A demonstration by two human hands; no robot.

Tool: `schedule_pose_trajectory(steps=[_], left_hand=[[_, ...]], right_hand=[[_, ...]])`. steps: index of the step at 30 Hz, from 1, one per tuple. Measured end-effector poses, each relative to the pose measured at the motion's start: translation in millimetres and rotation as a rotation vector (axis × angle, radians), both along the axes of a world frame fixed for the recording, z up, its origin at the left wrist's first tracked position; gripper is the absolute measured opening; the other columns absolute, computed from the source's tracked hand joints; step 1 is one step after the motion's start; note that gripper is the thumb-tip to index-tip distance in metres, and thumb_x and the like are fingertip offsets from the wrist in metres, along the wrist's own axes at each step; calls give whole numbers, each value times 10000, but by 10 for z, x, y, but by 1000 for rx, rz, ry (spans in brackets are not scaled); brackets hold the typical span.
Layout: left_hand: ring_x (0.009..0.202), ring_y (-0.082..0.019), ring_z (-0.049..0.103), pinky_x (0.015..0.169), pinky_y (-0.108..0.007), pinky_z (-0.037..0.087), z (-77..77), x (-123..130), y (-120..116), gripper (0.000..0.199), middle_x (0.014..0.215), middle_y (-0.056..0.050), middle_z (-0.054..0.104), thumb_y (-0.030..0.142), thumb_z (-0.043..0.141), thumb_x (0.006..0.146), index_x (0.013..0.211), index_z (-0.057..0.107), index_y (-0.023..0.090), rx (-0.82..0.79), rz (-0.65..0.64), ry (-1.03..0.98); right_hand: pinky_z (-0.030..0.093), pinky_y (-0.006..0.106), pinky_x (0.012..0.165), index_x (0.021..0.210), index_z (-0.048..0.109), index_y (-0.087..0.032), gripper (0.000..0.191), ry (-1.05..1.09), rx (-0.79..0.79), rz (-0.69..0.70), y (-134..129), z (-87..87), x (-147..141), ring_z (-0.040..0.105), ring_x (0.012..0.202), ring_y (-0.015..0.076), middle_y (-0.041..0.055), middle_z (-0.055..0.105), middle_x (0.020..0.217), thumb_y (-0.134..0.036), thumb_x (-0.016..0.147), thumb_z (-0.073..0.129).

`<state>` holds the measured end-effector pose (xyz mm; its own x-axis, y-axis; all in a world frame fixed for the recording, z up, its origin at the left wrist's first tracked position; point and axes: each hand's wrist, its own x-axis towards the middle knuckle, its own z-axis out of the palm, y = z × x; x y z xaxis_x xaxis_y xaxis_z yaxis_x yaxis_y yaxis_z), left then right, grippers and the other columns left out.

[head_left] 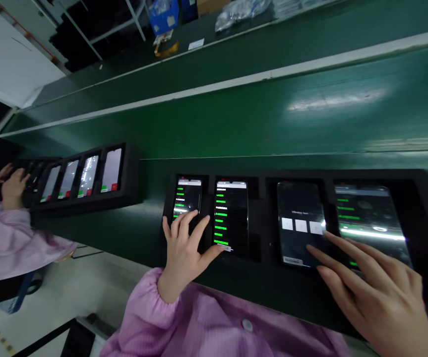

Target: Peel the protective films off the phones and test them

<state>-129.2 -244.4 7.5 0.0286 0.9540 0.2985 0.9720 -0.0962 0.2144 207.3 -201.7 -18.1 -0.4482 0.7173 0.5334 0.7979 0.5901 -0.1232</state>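
Several smartphones lie face up in a black foam fixture [284,218] along the edge of a green workbench. My left hand [184,245] rests with its fingertips on the leftmost phone [187,198], which shows green text, and its thumb reaches the lower edge of the second phone [231,215]. My right hand [372,287] is spread with its fingertips at the third phone [300,223], which displays a vibration test screen with three pale buttons. A fourth phone [370,223] lies under glare, partly hidden by my right hand. Neither hand holds anything.
To the left, a co-worker's hands [11,184] in pink sleeves work at a second black fixture [83,178] holding several phones. A green conveyor belt [236,129] with white rails runs behind. Bags and a blue box [163,15] lie beyond it.
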Motion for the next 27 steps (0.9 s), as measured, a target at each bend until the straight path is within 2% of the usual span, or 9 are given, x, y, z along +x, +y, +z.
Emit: schedule_pose_trajectory(steps=[5,11,13,16,21,27], left_hand=[[1371,-336,516,1303,-670,111,7,35,-30,567,1434,-136,620,663,520,1046,1394,680,245,-10,-6,-5],[1372,-332,514,1314,-660,85,-17,112,-31,542,1440,-118,622,672,553,1027,1363,712,276,-10,-20,-13],[1376,-331,510,1315,-656,61,-24,144,-2,541,1455,-117,612,672,544,1030,1383,703,293,-13,-43,-1],[1376,-341,501,1303,-674,13,-27,170,10,517,1495,-124,577,641,517,1053,1415,682,312,-29,-64,50],[1298,-320,546,1322,-620,93,-77,107,-77,502,1409,-161,593,564,520,1071,1390,686,213,89,-141,28],[1273,-316,541,1329,-626,83,-130,73,-158,412,1375,-162,591,480,587,1056,1316,721,190,112,-244,85]], right_hand=[[455,497,889,1061,819,-237,228,83,-117,-106,-32,72,-80,719,1120,373,116,773,1283,-344,1057,617],[452,485,894,1022,837,-255,318,126,-138,-148,-35,77,-114,724,1112,352,94,781,1274,-413,1078,568],[449,473,905,1047,833,-262,283,112,-124,-137,-30,49,-82,717,1133,337,88,773,1294,-396,1076,586],[452,456,909,1115,816,-244,210,35,-44,-42,-23,34,-26,703,1146,314,109,753,1324,-313,1060,626],[473,454,973,1122,799,-240,222,50,-85,-62,-20,84,-31,683,1178,278,103,752,1314,-303,1079,590],[473,458,1001,1130,784,-239,202,79,-110,-83,-44,119,-72,673,1200,268,100,749,1328,-298,1078,599]])
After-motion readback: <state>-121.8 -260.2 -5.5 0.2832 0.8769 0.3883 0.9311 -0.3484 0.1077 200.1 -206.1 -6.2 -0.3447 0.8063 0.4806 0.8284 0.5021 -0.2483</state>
